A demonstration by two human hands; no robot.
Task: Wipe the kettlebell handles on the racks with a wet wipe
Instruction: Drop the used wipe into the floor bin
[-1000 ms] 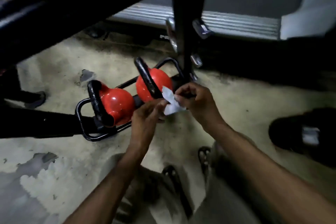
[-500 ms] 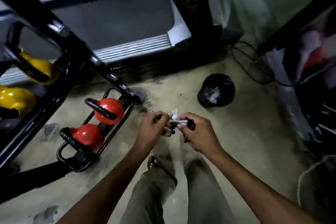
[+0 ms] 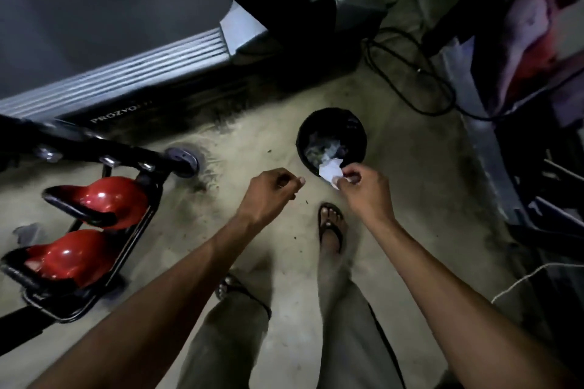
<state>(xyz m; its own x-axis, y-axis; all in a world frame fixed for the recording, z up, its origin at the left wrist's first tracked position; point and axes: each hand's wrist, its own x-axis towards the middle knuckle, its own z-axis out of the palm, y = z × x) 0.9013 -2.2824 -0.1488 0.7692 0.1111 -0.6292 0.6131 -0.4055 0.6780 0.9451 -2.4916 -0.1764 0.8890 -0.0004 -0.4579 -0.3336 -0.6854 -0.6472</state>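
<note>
— Where do we have the wipe?

— In our right hand (image 3: 363, 189); thumb and fingertips pinch the white wipe (image 3: 330, 171) by one edge, and the rest of it sticks out past the knuckles, over the near rim of the black bin (image 3: 301, 136); the bin sits on the floor (image 3: 252, 142) just beyond that hand, with pale scraps inside.

— And our left hand?

— Our left hand (image 3: 271, 191) hovers just left of the right one, apart from it and from the wipe; its fingers are curled into the palm with the thumb tip against them; we see nothing held in it.

— The kettlebells?

— Two red kettlebells (image 3: 107, 196) lie well off to the left of the left hand, one nearer us, one farther; both sit in a black rack (image 3: 142, 223) on the floor; their black handles (image 3: 72, 207) face up; neither hand touches them.

— What else lies around our hands?

— A treadmill (image 3: 126, 50) beyond the left hand; a black cable (image 3: 410, 79) looped on the floor beyond the bin; our sandal (image 3: 330, 226) just below the right hand.
</note>
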